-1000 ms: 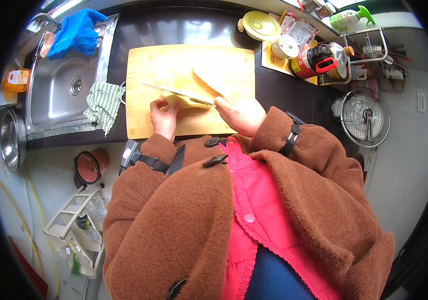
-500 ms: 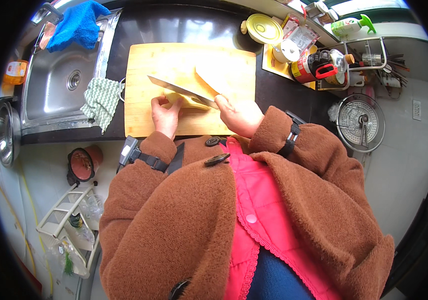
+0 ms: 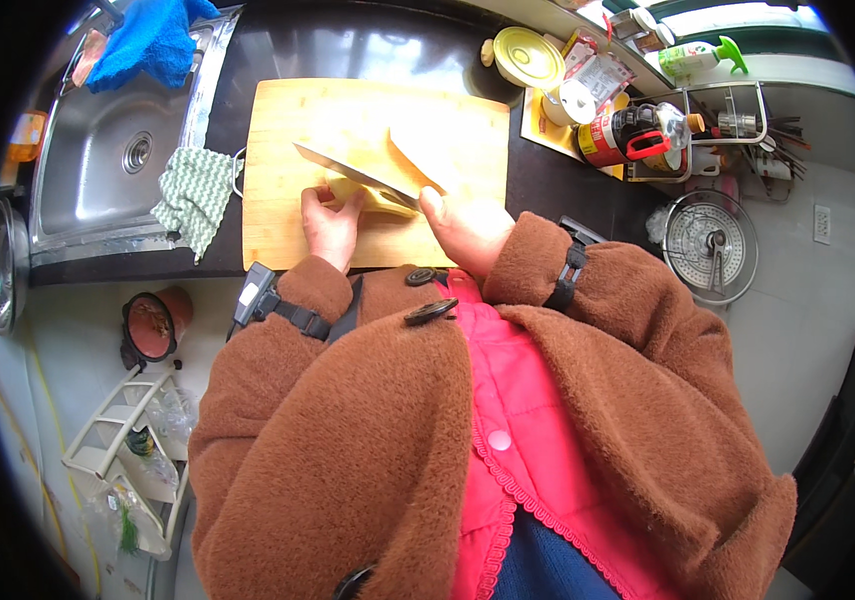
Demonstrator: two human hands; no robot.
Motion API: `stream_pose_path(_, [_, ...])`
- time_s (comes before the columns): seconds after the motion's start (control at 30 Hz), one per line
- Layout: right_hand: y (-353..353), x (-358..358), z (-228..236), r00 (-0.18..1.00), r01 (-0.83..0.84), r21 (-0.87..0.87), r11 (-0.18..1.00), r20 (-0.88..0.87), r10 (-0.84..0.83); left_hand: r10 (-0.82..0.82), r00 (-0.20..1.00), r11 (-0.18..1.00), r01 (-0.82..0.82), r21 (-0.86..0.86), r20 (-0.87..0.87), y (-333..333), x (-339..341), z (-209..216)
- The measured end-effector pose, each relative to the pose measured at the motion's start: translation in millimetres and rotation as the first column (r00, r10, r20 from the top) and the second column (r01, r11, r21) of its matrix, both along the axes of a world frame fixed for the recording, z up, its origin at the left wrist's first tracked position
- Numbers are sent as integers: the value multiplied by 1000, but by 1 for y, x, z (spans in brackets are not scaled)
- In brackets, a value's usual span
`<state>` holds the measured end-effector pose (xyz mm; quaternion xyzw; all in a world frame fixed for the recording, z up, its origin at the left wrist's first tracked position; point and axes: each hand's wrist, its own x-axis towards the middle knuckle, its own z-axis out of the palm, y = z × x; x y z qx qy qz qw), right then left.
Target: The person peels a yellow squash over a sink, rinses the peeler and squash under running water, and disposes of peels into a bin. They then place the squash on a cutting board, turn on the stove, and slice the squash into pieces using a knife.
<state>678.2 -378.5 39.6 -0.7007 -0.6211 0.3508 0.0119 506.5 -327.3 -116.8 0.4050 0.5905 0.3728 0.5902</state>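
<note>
On the wooden cutting board (image 3: 278, 120) lies a pale yellow piece of food (image 3: 388, 204), its kind unclear and partly covered by the blade. My left hand (image 3: 331, 230) is closed on its left end, fingers bent and thumb against it. A kitchen knife (image 3: 348, 172) is in my right hand (image 3: 470, 232), the fingers wrapped round its handle, which is mostly hidden. The blade slants up to the left, over or against the food. Glare bleaches the board's upper middle and right, where a dark slanting line or shadow shows.
Left of the board are a green-white cloth (image 3: 194, 200) and a steel sink (image 3: 98, 150) with a blue towel (image 3: 153, 45). At the right stand a yellow-lidded container (image 3: 528, 57), a white roll-like item (image 3: 570, 102), a dark sauce bottle (image 3: 628, 133) and a wire rack (image 3: 728, 88).
The view has shifted slightly, so the scene sits a little further left and up. The knife and both hands keep nearly the same pose; the left hand still grips the food.
</note>
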Motion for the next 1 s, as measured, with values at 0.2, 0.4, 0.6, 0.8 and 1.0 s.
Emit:
stream_pose_path(0.2, [3,-2,3,999,42,-51,998,-14,-42,-29,999,999,29,-34,-18,0,0,-1])
stream_pose_path(0.4, [9,-2,-4,997,73,-103,992,18,-72,-19,996,993,30,118,-90,1,2,-10])
stream_pose_path(0.6, [5,-6,-21,990,140,-133,981,40,-136,-32,989,998,40,49,-143,-3,1,-10])
stream_pose_path(0.8, [5,-6,-29,999,31,29,999,-11,-30,-14,993,1000,15,12,-121,6,1,-2])
stream_pose_path(1.0, [3,0,-5,990,131,24,991,-54,-130,72,983,995,-59,-77,169,8,-17,2])
